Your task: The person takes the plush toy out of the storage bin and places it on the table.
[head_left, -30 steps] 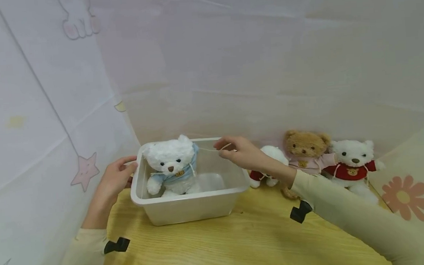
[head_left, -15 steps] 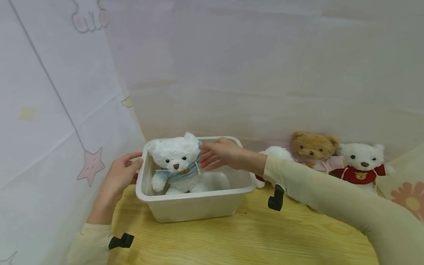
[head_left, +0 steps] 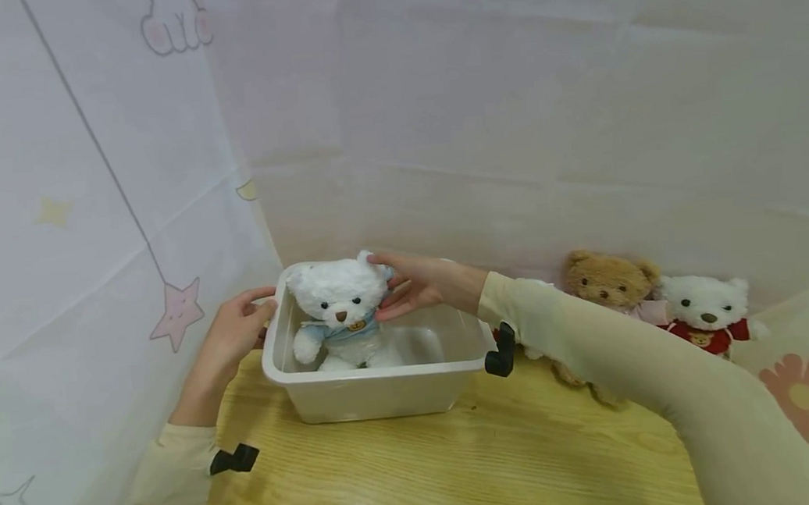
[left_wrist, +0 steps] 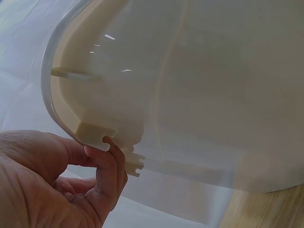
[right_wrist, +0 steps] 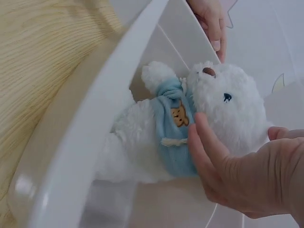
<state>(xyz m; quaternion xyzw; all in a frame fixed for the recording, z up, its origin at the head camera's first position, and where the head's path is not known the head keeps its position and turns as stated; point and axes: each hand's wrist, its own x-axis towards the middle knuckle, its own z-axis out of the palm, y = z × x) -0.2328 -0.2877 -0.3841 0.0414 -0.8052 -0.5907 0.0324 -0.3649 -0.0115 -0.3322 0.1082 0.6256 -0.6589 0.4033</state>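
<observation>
A white teddy bear (head_left: 337, 292) in a light blue hoodie sits upright at the left end of a whitish plastic bin (head_left: 386, 394). My right hand (head_left: 424, 282) is at the bear's right-hand side in the head view, thumb by its ear and fairly straight fingers at its cheek. In the right wrist view, those fingers (right_wrist: 209, 142) lie against the hoodie (right_wrist: 173, 128) and neck, while the thumb is behind the head. My left hand (head_left: 237, 327) holds the bin's left rim; its curled fingers (left_wrist: 111, 166) are under the lip in the left wrist view.
To the right, partly behind my right sleeve (head_left: 594, 341), sit a brown bear (head_left: 607, 277), a white bear in a red top (head_left: 704, 306) and another mostly hidden white one. A wooden table (head_left: 420, 470) lies below; patterned cloth (head_left: 438, 125) stands behind.
My right hand has moved left from over the bin's far rim, away from a thin cord, to the blue-clad bear's head. My left hand stays at the bin's rim.
</observation>
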